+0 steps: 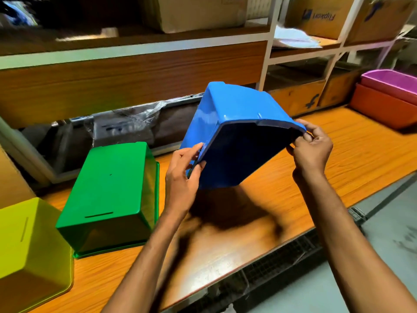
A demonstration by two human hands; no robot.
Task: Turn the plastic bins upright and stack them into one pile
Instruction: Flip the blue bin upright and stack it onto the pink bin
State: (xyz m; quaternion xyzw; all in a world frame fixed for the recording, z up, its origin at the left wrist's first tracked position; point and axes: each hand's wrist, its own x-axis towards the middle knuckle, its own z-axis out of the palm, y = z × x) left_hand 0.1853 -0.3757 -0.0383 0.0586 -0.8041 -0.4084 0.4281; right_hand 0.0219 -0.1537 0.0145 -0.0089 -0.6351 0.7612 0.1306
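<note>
The blue bin [234, 123] is held clear of the desk [352, 168]. It is tilted, with its opening turned toward the person and its base pointing up and away. The left hand [182, 175] grips the left edge of the rim, with its fingers [191, 152] and thumb closed over that edge. The right hand [313, 150] pinches the opposite rim corner. Both holds are on the rim only.

The bin should be turned until its opening faces up. The right-hand pinch should be deepened first, since a corner hold on smooth plastic is judged liable to slip.

The bin should then be carried to the right of the right-hand fingers, where a pink bin [392, 81] sits nested upright in an orange bin [383, 107]. It should be lowered in squarely.

Left of the left-hand fingers, a green bin [108, 193] and a yellow-green bin [29, 240] lie inverted on the desk, not yet turned.
</note>
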